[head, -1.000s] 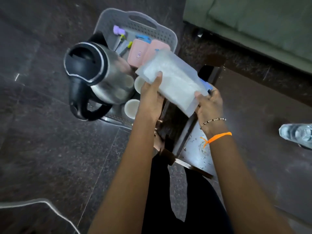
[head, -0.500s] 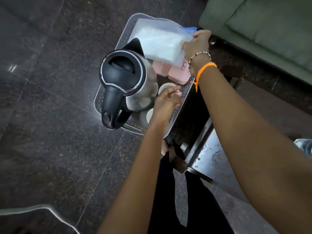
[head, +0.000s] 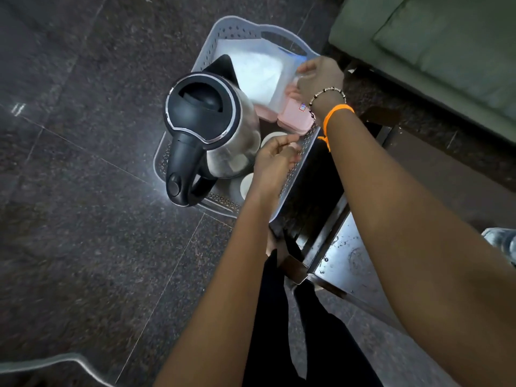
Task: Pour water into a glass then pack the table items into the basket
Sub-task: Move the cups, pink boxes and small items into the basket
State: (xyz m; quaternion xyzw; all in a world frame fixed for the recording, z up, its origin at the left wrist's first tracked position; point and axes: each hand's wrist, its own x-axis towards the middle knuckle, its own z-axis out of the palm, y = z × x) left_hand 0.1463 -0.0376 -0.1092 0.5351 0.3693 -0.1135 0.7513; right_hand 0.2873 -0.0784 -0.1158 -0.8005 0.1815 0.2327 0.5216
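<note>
While right hand (head: 318, 79) pinches the clear plastic bag (head: 258, 71) over the far end of the grey basket (head: 296, 174), left hand (head: 275, 160) curls loosely on its near rim, grip unclear, kettle (head: 209, 129), pink boxes (head: 296, 118), white cups (head: 247, 185) inside, basket on the floor

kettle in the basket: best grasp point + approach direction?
Grip the kettle by its black loop handle, which juts out over the basket's near-left rim, so come from the near-left and wrap around it. The steel body is wide and smooth, and the left hand and white cups crowd its right side. The spout points to the far end.
</note>
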